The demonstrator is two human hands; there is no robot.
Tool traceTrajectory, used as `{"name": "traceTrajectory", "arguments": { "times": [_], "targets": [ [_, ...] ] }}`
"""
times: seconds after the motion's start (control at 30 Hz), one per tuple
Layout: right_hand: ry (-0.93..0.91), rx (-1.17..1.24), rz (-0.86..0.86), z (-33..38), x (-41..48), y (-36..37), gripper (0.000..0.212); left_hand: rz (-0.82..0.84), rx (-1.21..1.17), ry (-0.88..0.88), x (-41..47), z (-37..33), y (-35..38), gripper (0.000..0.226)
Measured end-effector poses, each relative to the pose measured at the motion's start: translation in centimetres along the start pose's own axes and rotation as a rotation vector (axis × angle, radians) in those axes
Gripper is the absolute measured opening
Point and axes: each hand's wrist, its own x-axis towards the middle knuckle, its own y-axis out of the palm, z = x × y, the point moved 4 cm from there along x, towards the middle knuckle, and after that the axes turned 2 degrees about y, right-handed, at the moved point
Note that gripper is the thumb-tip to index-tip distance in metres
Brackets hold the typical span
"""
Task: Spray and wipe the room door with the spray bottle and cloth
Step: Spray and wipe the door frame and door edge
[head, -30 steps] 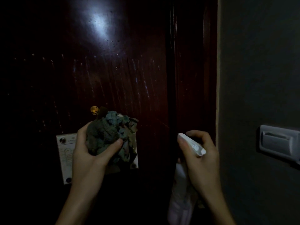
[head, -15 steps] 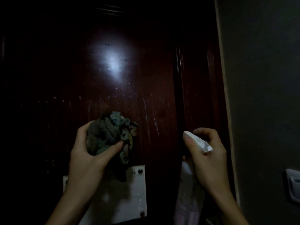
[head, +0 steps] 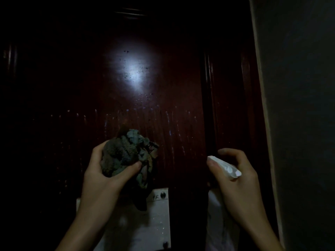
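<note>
- Door (head: 54,87): dark red-brown, glossy wood; fills the view from the left edge to right of centre. A bright glare spot (head: 130,71) sits on the upper middle of the panel.
- Left hand (head: 101,176): raised in front of the lower middle of the door, thumb and fingers curled round the cloth, clamping it.
- Cloth (head: 125,156): dark grey-green, bunched into a ball in the left hand. A loose end hangs down below the palm. Whether the cloth touches the door surface cannot be told.
- Sign plate (head: 157,223): white, fixed to the door near its bottom edge, marked "1F", with a screw at its upper right corner and lower right corner. The left forearm covers part of it.
- Liquid streaks (head: 168,120): thin vertical runs and droplets across the middle of the door, above both hands.
- Spray bottle (head: 225,168): white, held near the door's right edge, nozzle end pointing toward the door; body hangs below the hand.
- Right hand (head: 241,180): wrapped round the bottle neck, thumb beside the head and index finger arched over it.
- Door frame (head: 233,105): same dark wood, just right of the door.
- Wall (head: 299,105): grey, along the right edge.
</note>
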Motion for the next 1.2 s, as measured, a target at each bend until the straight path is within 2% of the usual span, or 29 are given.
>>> {"name": "traceTrajectory", "arguments": {
  "times": [0.1, 0.27, 0.4, 0.53, 0.73, 0.9, 1.07, 1.2],
  "targets": [
    [-0.001, -0.031, -0.005, 0.0, -0.1, -0.2, 0.027, 0.009, 0.006, -0.002, 0.0, 0.1, 0.1, 0.060],
    [0.013, 0.002, 0.019, -0.4, -0.3, -0.2, 0.037, 0.016, 0.018, 0.006, -0.1, 0.1, 0.2, 0.063],
    [0.034, 0.045, -0.001, -0.6, -0.4, 0.2, 0.024, 0.015, 0.020, -0.001, -0.1, -0.2, 0.3, 0.061],
    [0.047, 0.086, 0.019, -0.6, -0.3, 0.7, 0.028, -0.006, 0.029, 0.005, -0.1, -0.5, -0.1, 0.054],
    [-0.012, 0.070, -0.003, -0.1, -0.1, 1.4, 0.020, -0.020, 0.035, 0.017, 0.3, -0.7, -1.0, 0.055],
    [-0.041, 0.086, -0.018, 1.0, 0.4, 2.0, 0.027, -0.018, 0.043, 0.032, 0.4, -1.2, -1.7, 0.054],
    [-0.073, 0.078, -0.016, 1.8, 0.9, 2.5, 0.021, -0.009, 0.041, 0.027, 0.6, -1.8, -2.0, 0.052],
    [-0.079, 0.089, -0.040, 2.3, 1.1, 2.6, 0.028, -0.015, 0.033, 0.028, 0.7, -2.2, -2.1, 0.056]
  ]
}}
